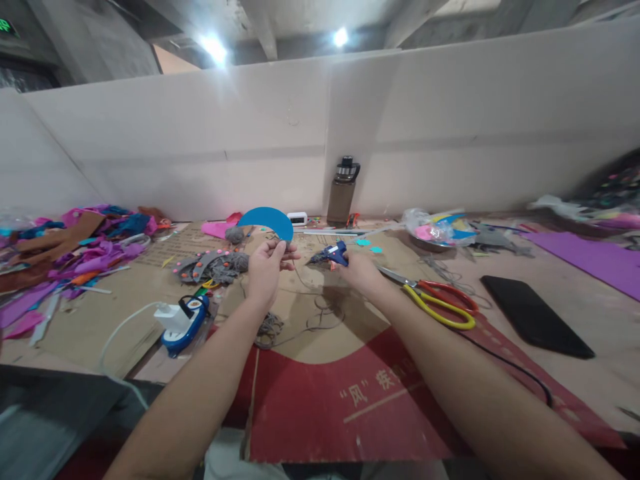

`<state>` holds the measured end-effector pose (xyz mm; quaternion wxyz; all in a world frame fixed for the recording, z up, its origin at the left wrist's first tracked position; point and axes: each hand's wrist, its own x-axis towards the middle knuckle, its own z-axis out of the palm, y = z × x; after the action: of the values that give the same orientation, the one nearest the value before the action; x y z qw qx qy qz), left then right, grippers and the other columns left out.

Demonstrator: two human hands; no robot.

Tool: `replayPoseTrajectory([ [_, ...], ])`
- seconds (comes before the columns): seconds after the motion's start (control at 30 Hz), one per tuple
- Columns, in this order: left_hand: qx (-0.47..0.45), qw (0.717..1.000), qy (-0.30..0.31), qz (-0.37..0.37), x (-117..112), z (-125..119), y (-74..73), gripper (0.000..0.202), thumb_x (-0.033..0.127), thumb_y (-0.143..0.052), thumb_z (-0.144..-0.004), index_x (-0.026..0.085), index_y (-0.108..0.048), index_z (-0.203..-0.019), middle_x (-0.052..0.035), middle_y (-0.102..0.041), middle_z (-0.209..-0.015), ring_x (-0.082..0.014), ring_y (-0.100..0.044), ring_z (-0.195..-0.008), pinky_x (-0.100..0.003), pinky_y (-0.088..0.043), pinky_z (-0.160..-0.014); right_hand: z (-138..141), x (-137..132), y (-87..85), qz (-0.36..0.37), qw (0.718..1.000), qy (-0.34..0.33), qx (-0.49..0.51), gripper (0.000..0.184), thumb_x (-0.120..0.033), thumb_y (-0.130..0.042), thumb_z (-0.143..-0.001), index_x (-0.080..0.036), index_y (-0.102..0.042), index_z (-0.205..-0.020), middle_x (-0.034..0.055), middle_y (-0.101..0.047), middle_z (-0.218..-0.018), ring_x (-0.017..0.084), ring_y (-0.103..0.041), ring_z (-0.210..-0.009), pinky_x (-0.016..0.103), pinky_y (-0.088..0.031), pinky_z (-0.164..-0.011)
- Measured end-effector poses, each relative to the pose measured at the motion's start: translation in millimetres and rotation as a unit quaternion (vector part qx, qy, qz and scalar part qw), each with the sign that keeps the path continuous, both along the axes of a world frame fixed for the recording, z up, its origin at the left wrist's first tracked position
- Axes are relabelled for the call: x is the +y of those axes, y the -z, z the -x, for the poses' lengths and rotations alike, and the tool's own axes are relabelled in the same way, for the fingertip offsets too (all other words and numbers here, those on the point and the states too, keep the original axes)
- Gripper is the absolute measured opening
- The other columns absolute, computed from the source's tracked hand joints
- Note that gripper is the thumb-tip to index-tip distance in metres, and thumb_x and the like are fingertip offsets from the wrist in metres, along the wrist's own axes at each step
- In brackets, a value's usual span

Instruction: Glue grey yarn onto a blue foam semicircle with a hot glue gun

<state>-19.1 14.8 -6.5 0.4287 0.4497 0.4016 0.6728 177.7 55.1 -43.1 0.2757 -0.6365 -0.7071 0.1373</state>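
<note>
We pinch w/ our L hand [266, 268] just left of ctr, curl R hand [359, 272] just right; L forearm [200, 380] slants from btm left, R forearm [450, 373] from btm right.

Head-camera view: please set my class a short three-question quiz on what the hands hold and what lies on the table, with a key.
1. Multiple choice: what does the left hand hold?
A a water bottle
B a blue crescent-shaped piece
C a power strip
2. True or false: in the picture, the black phone lies to the right of the scissors.
3. Fill the gap: the right hand grips a dark blue ____.

Key: 1 B; 2 true; 3 glue gun.
</note>
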Motion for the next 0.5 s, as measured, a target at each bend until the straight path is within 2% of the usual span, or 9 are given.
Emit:
replayPoseTrajectory([
  [0.07,0.037,0.999,-0.016,-0.013,-1,-1,1.5,0.022,0.034,-0.063,-0.076,0.015,-0.055,-0.085,-0.0074,-0.068,-0.084,-0.0132,-0.065,-0.06,-0.017,-0.036,-0.039,2,-4,-2.3,-0.089,0.996,0.025,-0.015,0.015,-0.027,-0.057,-0.075,-0.014,-0.056,-0.083,0.0178,-0.06,-0.098,0.03,-0.054,-0.099,0.045,-0.039,-0.088],
  [0.1,0.059,0.998,-0.026,-0.021,-2,-2,1.7,0.023,0.035,-0.062,-0.077,0.015,-0.055,-0.085,-0.0071,-0.068,-0.084,-0.0126,-0.064,-0.058,-0.017,-0.033,-0.037,6,-8,-5.1,-0.122,0.992,0.018,0.014,0.015,-0.028,-0.056,-0.076,-0.015,-0.055,-0.084,0.0181,-0.058,-0.102,0.03,-0.052,-0.103,0.046,-0.037,-0.091],
  [0.17,0.106,0.993,-0.044,-0.036,-5,-4,0.5,0.021,0.036,-0.06,-0.078,0.016,-0.057,-0.085,-0.006,-0.069,-0.083,-0.0107,-0.061,-0.055,-0.018,-0.034,-0.039,21,-20,-12.4,-0.13,0.978,-0.063,0.149,0.017,-0.03,-0.05,-0.08,-0.017,-0.052,-0.091,0.0142,-0.058,-0.105,0.024,-0.053,-0.102,0.043,-0.04,-0.091],
  [0.2,0.132,0.989,-0.053,-0.045,-7,-5,-0.6,0.02,0.035,-0.06,-0.079,0.016,-0.058,-0.084,-0.0054,-0.068,-0.082,-0.01,-0.059,-0.055,-0.019,-0.037,-0.043,31,-26,-16.2,-0.115,0.956,-0.121,0.24,0.021,-0.032,-0.051,-0.08,-0.019,-0.05,-0.097,0.0116,-0.058,-0.107,0.022,-0.054,-0.102,0.042,-0.041,-0.091],
  [0.27,0.176,0.979,-0.079,-0.061,-11,-7,-3.4,0.019,0.033,-0.062,-0.077,0.015,-0.063,-0.083,-0.004,-0.068,-0.077,-0.0101,-0.058,-0.057,-0.021,-0.042,-0.053,50,-38,-22.3,-0.056,0.887,-0.22,0.402,0.031,-0.033,-0.058,-0.075,-0.022,-0.044,-0.1,0.0077,-0.059,-0.106,0.018,-0.056,-0.1,0.038,-0.043,-0.09],
  [0.33,0.201,0.971,-0.113,-0.07,-15,-8,-5.8,0.019,0.032,-0.067,-0.073,0.015,-0.066,-0.081,-0.0033,-0.066,-0.073,-0.0114,-0.057,-0.06,-0.022,-0.044,-0.059,64,-46,-25.9,0.025,0.823,-0.265,0.501,0.036,-0.032,-0.059,-0.073,-0.023,-0.039,-0.101,0.0018,-0.06,-0.09,0.015,-0.059,-0.083,0.035,-0.048,-0.081],
  [0.37,0.208,0.967,-0.127,-0.072,-16,-8,-6.6,0.019,0.032,-0.068,-0.072,0.015,-0.067,-0.081,-0.003,-0.066,-0.072,-0.0118,-0.057,-0.062,-0.022,-0.043,-0.059,67,-48,-26.9,0.049,0.81,-0.263,0.523,0.036,-0.032,-0.06,-0.072,-0.024,-0.039,-0.1,-0.0017,-0.058,-0.081,0.013,-0.058,-0.073,0.032,-0.049,-0.073],
  [0.43,0.218,0.964,-0.138,-0.068,-17,-7,-7.1,0.02,0.034,-0.066,-0.073,0.016,-0.068,-0.082,-0.0021,-0.064,-0.07,-0.0114,-0.055,-0.06,-0.022,-0.042,-0.057,68,-49,-28.4,0.063,0.811,-0.237,0.53,0.033,-0.035,-0.059,-0.073,-0.023,-0.041,-0.098,-0.006,-0.05,-0.071,0.01,-0.049,-0.058,0.026,-0.046,-0.058],
  [0.5,0.222,0.965,-0.124,-0.056,-16,-7,-6.3,0.022,0.036,-0.063,-0.076,0.016,-0.067,-0.085,-0.0007,-0.062,-0.065,-0.01,-0.052,-0.055,-0.021,-0.04,-0.052,63,-48,-30.3,0.031,0.839,-0.202,0.504,0.026,-0.037,-0.059,-0.074,-0.022,-0.047,-0.091,-0.0062,-0.046,-0.068,0.008,-0.042,-0.054,0.022,-0.038,-0.049],
])
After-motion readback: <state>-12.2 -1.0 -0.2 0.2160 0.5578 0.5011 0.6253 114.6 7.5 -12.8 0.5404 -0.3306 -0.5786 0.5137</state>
